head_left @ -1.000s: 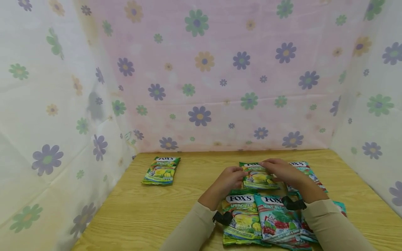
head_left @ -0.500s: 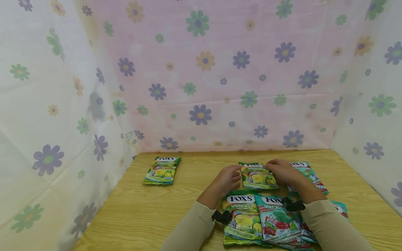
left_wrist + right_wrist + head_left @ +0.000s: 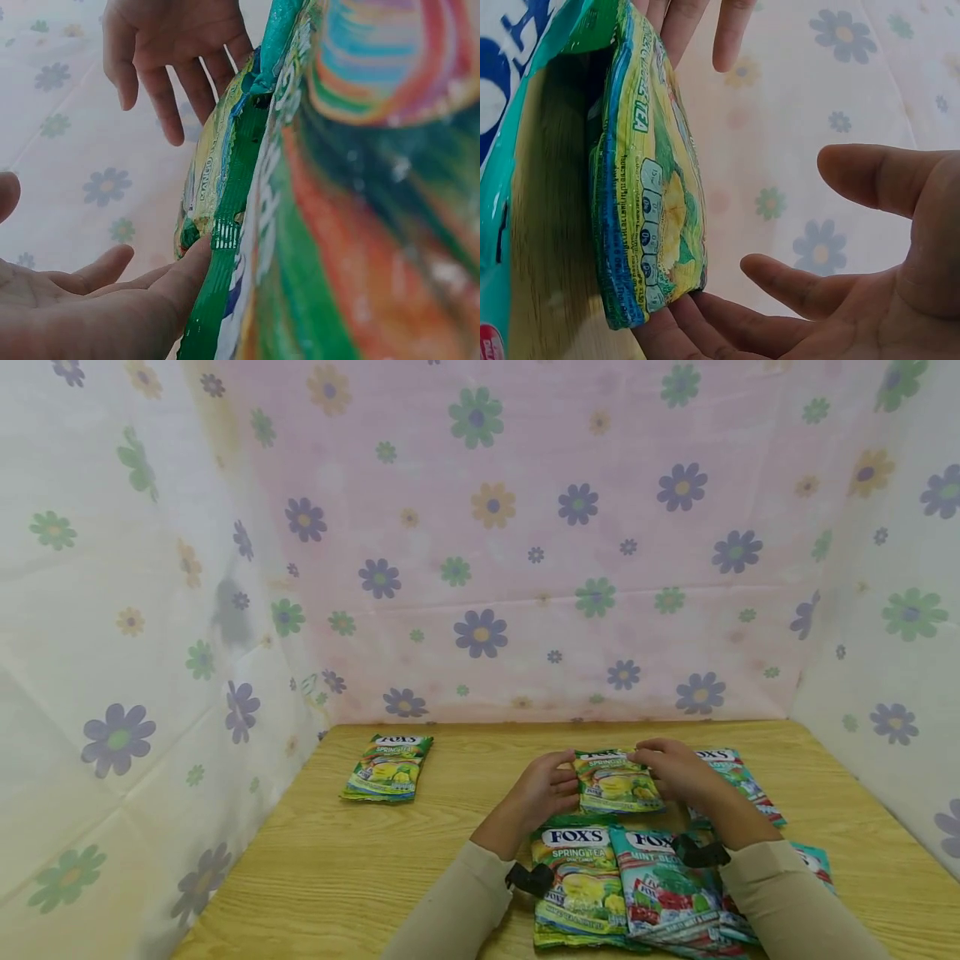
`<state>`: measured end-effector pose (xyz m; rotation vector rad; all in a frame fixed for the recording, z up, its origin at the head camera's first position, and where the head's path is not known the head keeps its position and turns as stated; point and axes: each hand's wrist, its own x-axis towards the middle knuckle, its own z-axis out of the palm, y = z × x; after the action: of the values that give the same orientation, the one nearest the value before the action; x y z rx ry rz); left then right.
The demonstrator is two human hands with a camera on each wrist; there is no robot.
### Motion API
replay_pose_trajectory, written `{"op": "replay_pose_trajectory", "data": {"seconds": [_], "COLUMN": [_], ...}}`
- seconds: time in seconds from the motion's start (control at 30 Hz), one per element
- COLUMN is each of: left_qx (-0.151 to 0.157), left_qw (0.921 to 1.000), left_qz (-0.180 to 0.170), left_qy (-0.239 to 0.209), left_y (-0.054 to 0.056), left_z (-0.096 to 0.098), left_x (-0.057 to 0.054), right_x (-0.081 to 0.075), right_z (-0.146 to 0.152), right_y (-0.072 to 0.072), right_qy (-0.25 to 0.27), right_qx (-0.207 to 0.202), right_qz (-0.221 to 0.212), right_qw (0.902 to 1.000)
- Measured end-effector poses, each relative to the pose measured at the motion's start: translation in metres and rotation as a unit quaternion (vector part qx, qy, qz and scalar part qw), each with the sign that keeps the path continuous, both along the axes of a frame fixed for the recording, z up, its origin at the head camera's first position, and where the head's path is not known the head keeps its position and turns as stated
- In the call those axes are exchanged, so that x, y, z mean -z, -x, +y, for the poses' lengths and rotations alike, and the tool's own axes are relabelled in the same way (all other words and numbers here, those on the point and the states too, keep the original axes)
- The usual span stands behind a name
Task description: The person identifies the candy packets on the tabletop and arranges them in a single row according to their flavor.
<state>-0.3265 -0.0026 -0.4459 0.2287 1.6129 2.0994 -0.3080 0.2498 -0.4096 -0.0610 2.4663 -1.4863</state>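
Observation:
A green-and-yellow Fox's Spring Tea candy bag (image 3: 617,787) lies flat on the table between both hands. At its left edge is my left hand (image 3: 542,792), fingers extended, fingertips touching the bag's side in the left wrist view. My right hand (image 3: 681,774) lies along the opposite side; in the right wrist view its lower fingers (image 3: 705,324) touch the bag's edge, while thumb and index finger stand apart from it. Just nearer lie another Spring Tea bag (image 3: 576,887) and a teal Mint Blossom bag (image 3: 663,887), side by side.
Beyond the right hand lies another Mint Blossom bag (image 3: 738,781), partly covered. A teal bag (image 3: 819,862) shows behind the right forearm. One Spring Tea bag (image 3: 387,768) sits alone at the back left of the wooden table (image 3: 322,877). Flowered cloth (image 3: 525,568) encloses the back and sides.
My left fingers have come off the top of the middle Spring Tea bag to its left edge. The right hand has shifted slightly right; the bag has moved very little.

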Motion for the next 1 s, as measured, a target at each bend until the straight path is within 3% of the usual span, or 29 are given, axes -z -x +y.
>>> {"op": "replay_pose_trajectory", "data": {"seconds": [0.67,1.0], "left_qx": [-0.010,-0.029], "left_qw": [0.9995,0.9977], "left_qz": [0.030,0.050], "left_qy": [-0.005,0.035], "left_y": [0.001,0.009], "left_z": [-0.007,-0.025], "left_x": [-0.015,-0.020], "right_x": [-0.007,-0.010], "right_z": [-0.004,-0.024], "right_y": [0.002,0.011], "right_qy": [0.018,0.027], "right_qx": [0.000,-0.008], "right_qz": [0.018,0.024], "right_qw": [0.9997,0.9993]}}
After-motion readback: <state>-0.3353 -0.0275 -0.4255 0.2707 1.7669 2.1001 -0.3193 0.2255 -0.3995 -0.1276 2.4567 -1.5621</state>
